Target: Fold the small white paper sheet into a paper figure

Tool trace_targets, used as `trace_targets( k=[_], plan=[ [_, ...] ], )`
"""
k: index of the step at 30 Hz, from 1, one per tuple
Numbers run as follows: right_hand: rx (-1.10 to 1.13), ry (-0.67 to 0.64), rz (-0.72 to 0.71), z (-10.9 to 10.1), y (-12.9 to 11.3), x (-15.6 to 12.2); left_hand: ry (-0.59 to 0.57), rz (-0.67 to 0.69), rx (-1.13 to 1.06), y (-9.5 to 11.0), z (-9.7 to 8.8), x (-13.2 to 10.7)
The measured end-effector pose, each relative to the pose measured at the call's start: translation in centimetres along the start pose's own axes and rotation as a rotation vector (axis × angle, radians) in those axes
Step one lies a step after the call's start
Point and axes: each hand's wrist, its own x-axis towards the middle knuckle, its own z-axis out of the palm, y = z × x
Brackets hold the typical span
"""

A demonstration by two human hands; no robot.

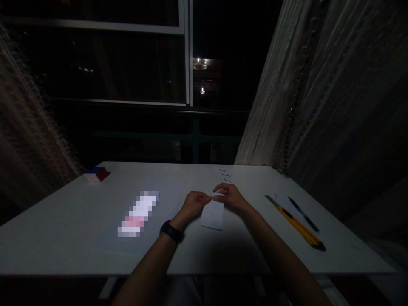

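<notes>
A small rectangle of thin white paper [213,216] lies near the middle of the table, smooth and matte, its near edge straight. At its far end, the left hand [193,203] and right hand [234,196] bring their fingertips together; the left fingers are bent inward, the right ones curved, but whether either grips the paper cannot be told. A black, smooth-banded watch [172,231] circles the left wrist. Just beyond the hands, small dark marks [225,174] stand in a row, too small to read. To the right lie a long cutter [296,225] with a yellow body and thin metal blade, and a slim dark pen [302,213]. To the left, a bright pixelated rectangle [137,214], its content unreadable, sits on a broad pale sheet [168,204]. At far left is an angular block [97,174] in blue, red and white. Coarse-textured curtains [267,97] flank a white-framed window [188,55] beyond the smooth white table [251,250].
</notes>
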Motion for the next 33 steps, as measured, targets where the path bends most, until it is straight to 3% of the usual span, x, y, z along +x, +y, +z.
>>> trace_targets(
  k=[5, 9, 16, 23, 29, 33],
  plan=[
    [0.013, -0.013, -0.021, 0.0, -0.1, -0.2, -0.002, 0.028, -0.018, 0.2, 0.1, -0.1],
    [0.019, -0.008, 0.002, 0.0, -0.1, -0.1, 0.06, 0.006, -0.006, 0.1, 0.0, 0.0],
    [0.103, 0.085, 0.039, 0.3, -0.3, 0.0, 0.065, -0.01, -0.072, -0.3, -0.1, 0.2],
    [-0.049, 0.197, 0.02, 0.7, 0.7, 0.3, 0.063, -0.011, -0.035, -0.1, -0.1, 0.0],
    [0.244, 0.273, 0.074, -0.1, 0.7, 0.7, 0.13, -0.022, -0.146, -0.4, -0.2, 0.4],
    [0.348, 0.24, 0.069, -0.2, 0.7, 0.7, 0.153, -0.059, -0.312, -0.6, -0.1, 0.5]
  ],
)
